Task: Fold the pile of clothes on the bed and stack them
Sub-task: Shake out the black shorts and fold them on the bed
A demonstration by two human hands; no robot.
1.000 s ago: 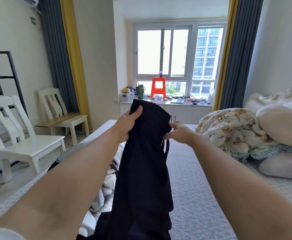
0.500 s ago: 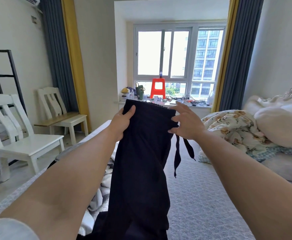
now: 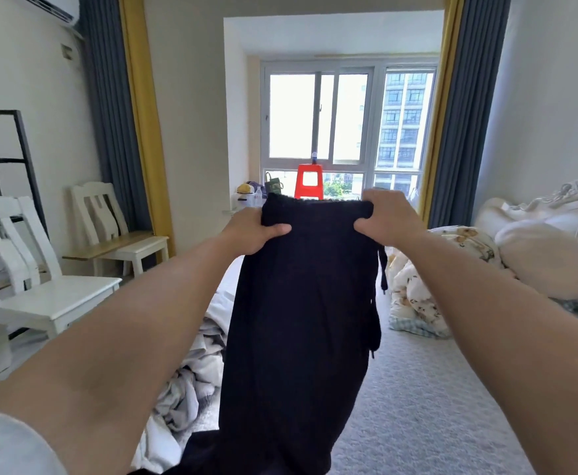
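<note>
I hold a pair of black trousers [image 3: 297, 320] up in front of me by the waistband, stretched flat between both hands. My left hand [image 3: 251, 231] grips the waistband's left end, thumb in front. My right hand [image 3: 388, 217] grips its right end. The legs hang straight down to the bed, and a black drawstring [image 3: 382, 269] dangles at the right side. Below, on the left part of the bed, lies a crumpled white and grey patterned garment [image 3: 184, 399], partly hidden by the trousers.
The grey bed cover [image 3: 417, 406] spreads to the right. A floral quilt [image 3: 417, 296] and cream pillows [image 3: 548, 262] lie at the headboard side. Two white chairs [image 3: 33, 296] stand left of the bed. A red stool [image 3: 309, 181] sits on the window counter.
Both hands moved apart along the waistband and rose, pulling it flat and wide. My right hand went from open fingers against the cloth to a firm grip on its end.
</note>
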